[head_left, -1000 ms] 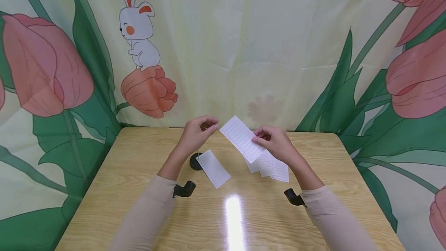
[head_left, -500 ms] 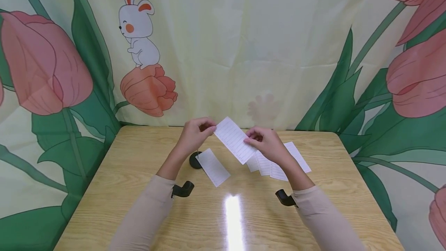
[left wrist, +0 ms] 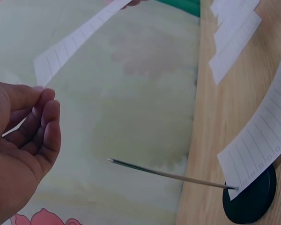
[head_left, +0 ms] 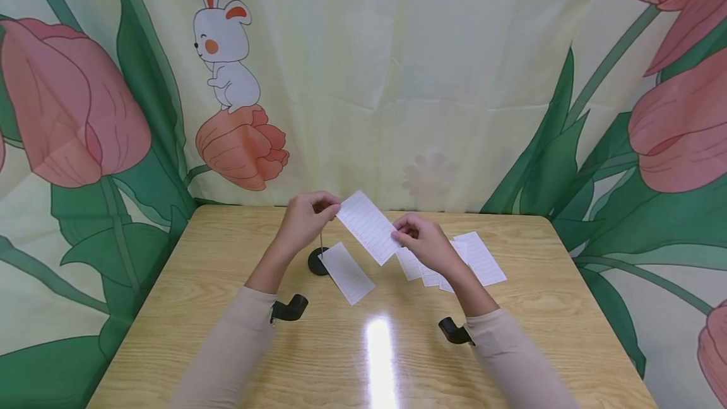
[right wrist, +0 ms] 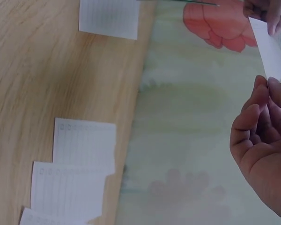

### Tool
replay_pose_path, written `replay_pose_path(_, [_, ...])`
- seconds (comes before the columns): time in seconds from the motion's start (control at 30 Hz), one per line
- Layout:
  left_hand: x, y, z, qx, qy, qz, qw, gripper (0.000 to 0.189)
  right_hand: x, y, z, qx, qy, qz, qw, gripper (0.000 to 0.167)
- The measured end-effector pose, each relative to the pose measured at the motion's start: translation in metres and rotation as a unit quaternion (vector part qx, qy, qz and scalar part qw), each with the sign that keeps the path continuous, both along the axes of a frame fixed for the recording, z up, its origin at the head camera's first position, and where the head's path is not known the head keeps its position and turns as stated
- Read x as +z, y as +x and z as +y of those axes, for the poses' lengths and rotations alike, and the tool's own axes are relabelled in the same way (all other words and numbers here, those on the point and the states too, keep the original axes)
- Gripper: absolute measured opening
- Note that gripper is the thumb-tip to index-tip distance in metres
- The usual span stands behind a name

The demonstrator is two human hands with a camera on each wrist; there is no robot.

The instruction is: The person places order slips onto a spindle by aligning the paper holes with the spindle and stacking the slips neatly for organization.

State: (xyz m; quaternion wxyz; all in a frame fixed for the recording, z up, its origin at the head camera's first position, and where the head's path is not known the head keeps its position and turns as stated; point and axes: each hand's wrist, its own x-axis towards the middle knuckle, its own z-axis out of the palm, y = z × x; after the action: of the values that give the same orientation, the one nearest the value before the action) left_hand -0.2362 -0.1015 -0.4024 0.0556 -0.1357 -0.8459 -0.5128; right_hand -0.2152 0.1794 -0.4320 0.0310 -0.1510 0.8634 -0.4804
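Observation:
A lined paper slip [head_left: 366, 226] is held up above the table between both hands. My left hand [head_left: 303, 223] pinches its upper left corner between thumb and fingertips, while my right hand [head_left: 426, 242] grips the right edge. Below the left hand stands a bill spike, its thin metal pin [left wrist: 168, 176] rising from a round black base [left wrist: 250, 206]. Low on the pin, a second slip [head_left: 348, 273] is pierced near one end and slants out over the table. The pin's pointed tip shows free in the left wrist view, apart from the held slip.
Several overlapping lined slips [head_left: 481, 260] lie fanned on the wooden table [head_left: 528, 346], partly behind the right forearm. A curtain [head_left: 352, 81] printed with tulips and a rabbit hangs at the table's back edge. Each wrist carries a black mount [head_left: 289, 308].
The right hand has moved left with the slip, and the left hand now pinches its corner. Both hands have shifted slightly left together, uncovering more of the pin and the fanned slips.

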Motion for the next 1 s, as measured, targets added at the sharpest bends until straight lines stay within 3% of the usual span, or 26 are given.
replay_pose_path(0.43, [-0.01, -0.001, -0.016, 0.011, -0.024, -0.022, 0.9994, 0.01, -0.015, -0.005, -0.018, 0.002, -0.023, -0.025, 0.9994, 0.01])
replay_pose_path(1.0, [-0.031, -0.003, -0.029, 0.02, -0.031, -0.036, 0.9987, 0.009, -0.03, -0.013, -0.032, -0.007, -0.011, -0.047, 0.9988, 0.01])
